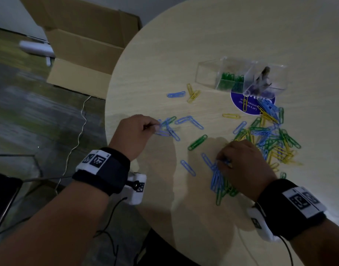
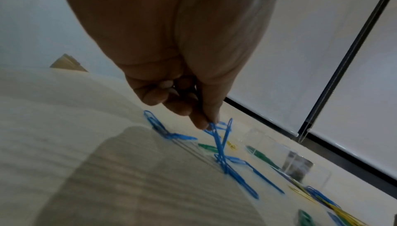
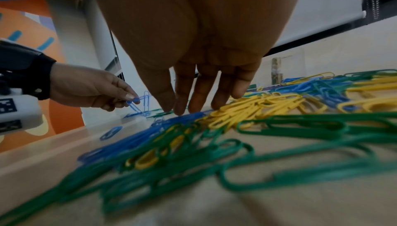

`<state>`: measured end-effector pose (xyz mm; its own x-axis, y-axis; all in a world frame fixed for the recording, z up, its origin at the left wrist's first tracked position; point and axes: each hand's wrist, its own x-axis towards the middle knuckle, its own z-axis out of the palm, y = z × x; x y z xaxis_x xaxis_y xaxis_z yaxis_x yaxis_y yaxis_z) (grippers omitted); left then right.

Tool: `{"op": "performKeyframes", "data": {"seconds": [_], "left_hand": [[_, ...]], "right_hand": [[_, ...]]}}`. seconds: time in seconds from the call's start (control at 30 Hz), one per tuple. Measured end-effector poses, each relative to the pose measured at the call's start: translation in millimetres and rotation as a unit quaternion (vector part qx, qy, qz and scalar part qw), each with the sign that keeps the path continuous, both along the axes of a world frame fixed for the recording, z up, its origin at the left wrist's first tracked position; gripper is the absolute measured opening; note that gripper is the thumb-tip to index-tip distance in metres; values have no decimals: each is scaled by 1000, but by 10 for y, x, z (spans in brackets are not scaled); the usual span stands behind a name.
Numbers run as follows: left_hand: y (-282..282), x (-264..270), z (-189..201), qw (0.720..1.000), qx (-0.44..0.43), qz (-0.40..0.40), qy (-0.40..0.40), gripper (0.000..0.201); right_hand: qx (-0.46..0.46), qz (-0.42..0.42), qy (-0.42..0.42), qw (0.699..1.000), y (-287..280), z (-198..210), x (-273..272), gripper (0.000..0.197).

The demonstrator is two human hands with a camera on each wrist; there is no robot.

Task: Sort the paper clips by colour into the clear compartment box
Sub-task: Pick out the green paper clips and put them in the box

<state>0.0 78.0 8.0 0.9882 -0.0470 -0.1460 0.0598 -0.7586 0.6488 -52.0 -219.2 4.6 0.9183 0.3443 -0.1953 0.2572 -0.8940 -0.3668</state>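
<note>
Blue, green and yellow paper clips lie scattered on a round pale table (image 1: 184,45), thickest in a mixed pile (image 1: 270,139) at the right. The clear compartment box (image 1: 205,73) stands at the back, with green clips (image 1: 230,76) in its middle compartment. My left hand (image 1: 155,126) pinches a blue clip (image 2: 217,138) between thumb and forefinger, lifting one end out of a small blue cluster (image 1: 170,129). My right hand (image 1: 221,160) reaches down with straight fingers (image 3: 180,109), their tips touching a bunch of blue clips (image 1: 217,179) at the pile's near edge.
A purple round sticker (image 1: 251,104) lies on the table just in front of the box. An open cardboard box (image 1: 84,45) stands on the floor left of the table, with a white cable (image 1: 78,135) beside it. The table's curved edge runs close under my left wrist.
</note>
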Motion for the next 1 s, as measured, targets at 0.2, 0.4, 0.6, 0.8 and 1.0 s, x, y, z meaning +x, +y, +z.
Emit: {"op": "performKeyframes", "data": {"seconds": [0.2, 0.4, 0.6, 0.8, 1.0], "left_hand": [[109, 150, 6, 992, 115, 55, 19, 24], [-48, 335, 57, 986, 144, -5, -86, 18], [-377, 510, -52, 974, 188, -129, -15, 12], [-433, 502, -56, 967, 213, -137, 8, 10], [-459, 537, -37, 981, 146, -99, 84, 12]], "right_hand": [[9, -4, -15, 1000, 133, 45, 214, 25], [58, 23, -45, 997, 366, -7, 433, 26], [5, 41, 19, 999, 417, -19, 516, 15], [-23, 11, 91, 995, 457, 48, 513, 11], [22, -12, 114, 993, 331, 144, 351, 28]]}}
